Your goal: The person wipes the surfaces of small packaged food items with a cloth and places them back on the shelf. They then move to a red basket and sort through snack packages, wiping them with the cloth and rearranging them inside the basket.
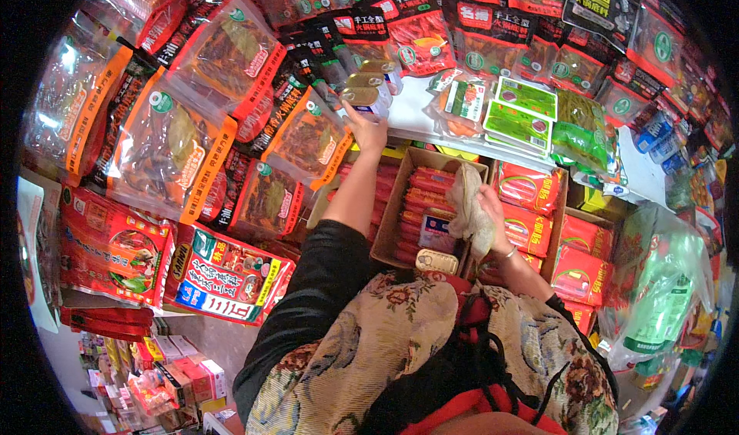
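Note:
My left hand (369, 130) is at the white shelf, its fingers around the lower side of the front tin can (360, 95). More flat-topped, gold-lidded cans (376, 66) stand in a row right behind it. A crumpled off-white cloth (472, 215) hangs from my right hand (492, 208), over the right side of a cardboard box (398, 215). Red-wrapped sausages (424, 189) fill that box. On top of them, toward me, lie a gold-lidded tin (437, 262) and a blue-labelled can (437, 232). The cloth hides part of the box.
Hotpot seasoning packs (167, 146) line the left and back. On the shelf (407, 103) lie green packets (519, 114) and a clear pack (462, 103). Boxes of red sausage packs (525, 230) stand at right, beside a plastic-wrapped green container (661, 314). Cartons (196, 374) sit low at left.

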The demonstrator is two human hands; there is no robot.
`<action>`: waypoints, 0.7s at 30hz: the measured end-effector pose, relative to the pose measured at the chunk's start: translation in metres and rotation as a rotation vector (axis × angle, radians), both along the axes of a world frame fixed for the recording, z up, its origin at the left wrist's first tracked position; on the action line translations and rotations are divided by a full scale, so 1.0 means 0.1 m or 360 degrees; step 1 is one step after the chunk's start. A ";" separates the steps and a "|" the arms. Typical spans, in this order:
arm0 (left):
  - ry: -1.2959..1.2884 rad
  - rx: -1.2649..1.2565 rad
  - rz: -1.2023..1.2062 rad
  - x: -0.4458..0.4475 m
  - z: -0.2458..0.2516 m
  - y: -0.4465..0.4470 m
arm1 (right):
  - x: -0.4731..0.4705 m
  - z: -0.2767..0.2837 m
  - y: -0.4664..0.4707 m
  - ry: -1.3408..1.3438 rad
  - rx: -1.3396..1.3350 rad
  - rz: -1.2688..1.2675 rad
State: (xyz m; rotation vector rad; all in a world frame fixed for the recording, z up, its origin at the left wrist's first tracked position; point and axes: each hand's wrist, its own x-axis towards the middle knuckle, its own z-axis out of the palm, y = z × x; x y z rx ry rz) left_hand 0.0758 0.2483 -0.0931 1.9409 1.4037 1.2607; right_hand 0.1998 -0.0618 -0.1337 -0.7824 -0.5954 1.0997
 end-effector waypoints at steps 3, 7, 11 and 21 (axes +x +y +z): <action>0.0190 -0.0030 -0.0239 -0.12 -0.20 -0.48 | 0.02 -0.10 0.02 -0.0040 -0.0041 -0.0209; 0.0395 0.0235 -0.0805 -0.48 -0.40 -1.55 | -0.05 -0.15 0.01 -0.0689 -0.0266 -0.0910; 0.0698 -0.0193 -0.0984 -0.80 -0.41 -2.19 | -0.07 -0.01 -0.01 -0.0485 -0.0265 -0.0703; 0.0256 -0.1414 -0.0767 -0.76 -0.93 -2.03 | -0.04 -0.15 0.03 -0.0356 -0.0326 -0.0487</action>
